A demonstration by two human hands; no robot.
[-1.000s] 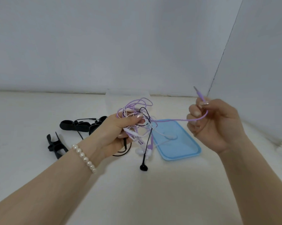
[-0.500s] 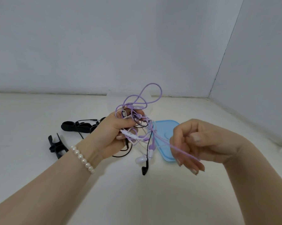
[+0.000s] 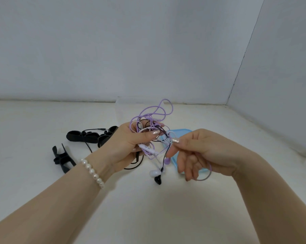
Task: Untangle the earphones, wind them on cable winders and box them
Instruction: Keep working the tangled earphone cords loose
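Far to the left of our left hand, black winders point(image 3: 62, 158) and more winders point(image 3: 92, 136) lie on the table point(image 3: 148, 208), well apart from our work. Our left hand point(image 3: 129, 147) grips the tangle point(image 3: 152, 131) of purple, white and black earphones, held up above the table; buds point(image 3: 156, 175) dangle below it. We judge the cords light, limp and springy, apt to tighten if tugged, so we should take them near a free end and feed loops through gently. Our right hand point(image 3: 201, 152), just right of the tangle, pinches a strand at the fingertips point(image 3: 176, 140), with a purple cord point(image 3: 204, 176) looped under its palm. A blue lid point(image 3: 181, 132) lies behind it. There is open room toward us; walls close the far and right sides.
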